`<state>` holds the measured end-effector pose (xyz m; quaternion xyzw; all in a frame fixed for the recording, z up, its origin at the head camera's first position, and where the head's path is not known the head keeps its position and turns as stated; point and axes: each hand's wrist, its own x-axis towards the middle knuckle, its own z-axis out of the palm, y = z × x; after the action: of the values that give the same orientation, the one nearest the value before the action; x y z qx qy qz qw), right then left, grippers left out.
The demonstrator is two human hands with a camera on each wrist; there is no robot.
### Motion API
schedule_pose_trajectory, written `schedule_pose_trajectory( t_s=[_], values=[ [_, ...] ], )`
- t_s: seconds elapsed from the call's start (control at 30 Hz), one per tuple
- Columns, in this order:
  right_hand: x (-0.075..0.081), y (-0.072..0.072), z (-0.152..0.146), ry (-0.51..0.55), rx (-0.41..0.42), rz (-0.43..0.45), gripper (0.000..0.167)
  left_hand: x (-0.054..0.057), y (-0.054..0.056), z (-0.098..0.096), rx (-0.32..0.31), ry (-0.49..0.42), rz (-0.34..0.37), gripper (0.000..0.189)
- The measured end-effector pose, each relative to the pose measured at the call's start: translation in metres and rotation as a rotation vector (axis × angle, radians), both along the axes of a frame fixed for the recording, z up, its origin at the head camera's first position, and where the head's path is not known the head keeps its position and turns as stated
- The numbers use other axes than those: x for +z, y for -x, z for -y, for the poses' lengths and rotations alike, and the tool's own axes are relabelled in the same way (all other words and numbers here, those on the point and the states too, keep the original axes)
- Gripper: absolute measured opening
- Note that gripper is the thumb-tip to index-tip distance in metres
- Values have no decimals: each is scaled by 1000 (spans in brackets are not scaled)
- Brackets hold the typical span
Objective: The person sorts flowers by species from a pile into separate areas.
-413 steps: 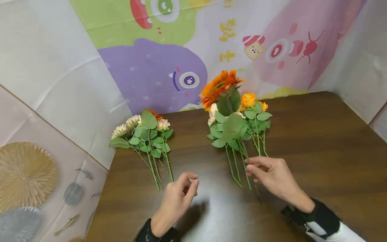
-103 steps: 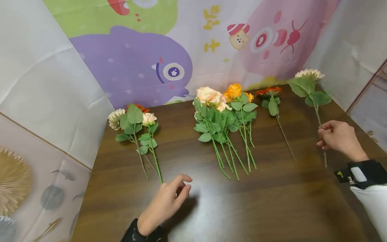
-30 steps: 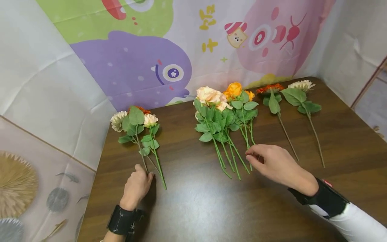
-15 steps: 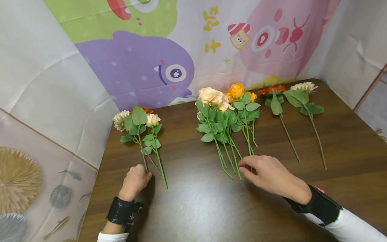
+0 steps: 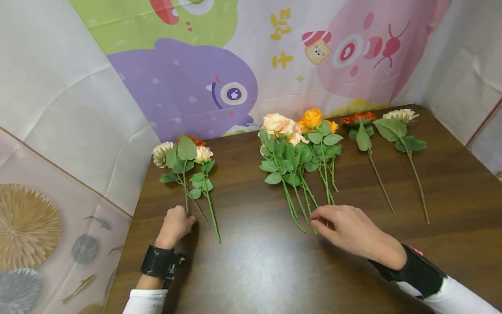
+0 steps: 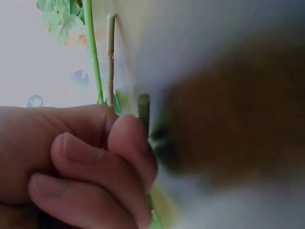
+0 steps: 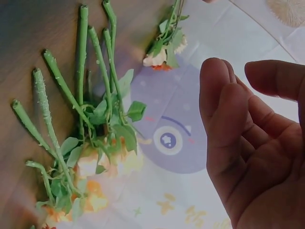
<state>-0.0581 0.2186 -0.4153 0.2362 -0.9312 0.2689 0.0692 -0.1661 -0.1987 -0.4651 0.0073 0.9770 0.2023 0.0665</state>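
Note:
My left hand (image 5: 175,226) pinches the lower end of a thin brown stem (image 6: 144,107) in the left group. That stem appears to lead up to an orange-red flower (image 5: 193,140) partly hidden behind a leaf. Beside it lie a cream many-petalled flower (image 5: 161,153) and a pale peach rose (image 5: 203,153) on a green stem. My right hand (image 5: 349,229) holds nothing; its thumb and fingers stay apart in the right wrist view, near the stem ends of the middle group of peach roses (image 5: 279,124) and orange roses (image 5: 311,118).
At the right of the dark wooden table (image 5: 251,270) lie a single orange-red flower (image 5: 358,117) and a single cream flower (image 5: 401,115), side by side. A printed cloth (image 5: 204,87) hangs behind the table. White cloth (image 5: 78,100) covers the left side.
The right hand has carried an orange-red flower, then a cream one, to the right, laid them down and come back to the middle. The left hand has moved to the left group and gripped a stem.

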Motion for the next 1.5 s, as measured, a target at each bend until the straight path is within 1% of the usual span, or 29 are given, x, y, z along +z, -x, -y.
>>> schedule_pose_trajectory(
  t_s=[0.13,0.33,0.47,0.57,0.7,0.77,0.9,1.07,1.2,1.3,1.4,1.5],
  values=[
    [0,0,-1,17,-1,8,7,-2,-7,4,24,-53,-57,36],
    [-1,0,1,23,0,37,9,0,-16,1,51,-76,-129,39],
    [-3,2,4,25,13,39,9,4,-20,-3,55,-98,-177,32],
    [-1,3,6,35,34,37,9,8,-26,-8,61,-121,-224,23],
    [0,4,8,55,58,45,9,15,-35,-18,36,-160,-309,16],
    [0,4,10,65,69,45,9,18,-40,-26,7,-194,-346,14],
    [1,5,17,84,92,37,11,23,-53,-43,-75,-269,-414,11],
    [2,8,30,118,134,39,11,24,-70,-67,-199,-351,-470,12],
    [3,12,42,176,180,48,10,23,-84,-86,-306,-425,-475,17],
    [4,15,52,240,200,65,12,21,-94,-99,-402,-479,-478,18],
    [4,16,62,311,190,92,18,19,-103,-112,-497,-527,-464,17],
    [5,14,70,389,167,152,26,18,-112,-124,-577,-549,-428,15]
  ],
)
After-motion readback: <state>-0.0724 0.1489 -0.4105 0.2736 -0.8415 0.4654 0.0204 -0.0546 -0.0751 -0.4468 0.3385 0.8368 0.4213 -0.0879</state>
